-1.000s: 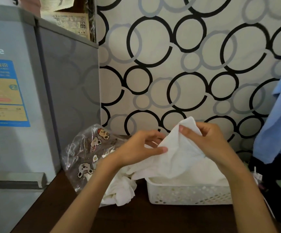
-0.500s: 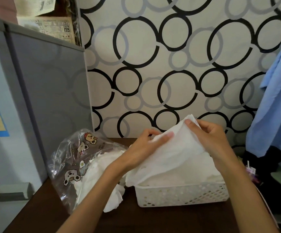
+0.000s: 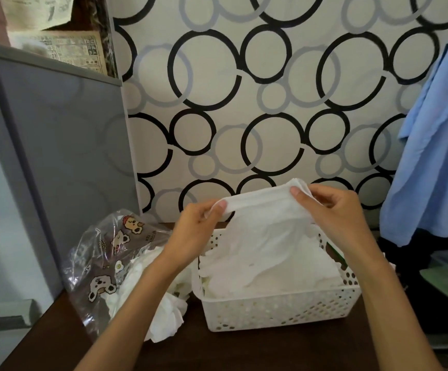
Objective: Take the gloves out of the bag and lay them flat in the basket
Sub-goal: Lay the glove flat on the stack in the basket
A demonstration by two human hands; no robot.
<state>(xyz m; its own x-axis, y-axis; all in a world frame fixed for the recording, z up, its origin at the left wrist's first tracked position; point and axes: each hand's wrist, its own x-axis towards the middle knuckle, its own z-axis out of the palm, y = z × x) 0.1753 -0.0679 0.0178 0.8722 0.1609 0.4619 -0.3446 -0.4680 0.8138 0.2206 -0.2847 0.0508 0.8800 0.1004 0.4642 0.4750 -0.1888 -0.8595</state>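
Observation:
A white glove [image 3: 263,218] hangs stretched by its cuff over the white perforated basket [image 3: 279,309]. My left hand [image 3: 198,231] pinches the cuff's left end and my right hand [image 3: 332,212] pinches its right end; the glove's fingers droop onto other white gloves [image 3: 311,269] lying in the basket. To the left lies a clear plastic bag [image 3: 105,253] printed with cartoon bears, with more crumpled white gloves [image 3: 163,317] spilling from its mouth onto the dark table.
The dark brown table [image 3: 217,352] carries the bag and basket. A grey cabinet [image 3: 64,156] stands on the left, a circle-patterned wall [image 3: 257,103] behind. Blue cloth [image 3: 437,156] hangs at the right over dark items.
My hands have moved apart, spreading the glove's cuff out straight above the basket. The view has shifted right and down, so the basket's inside shows more.

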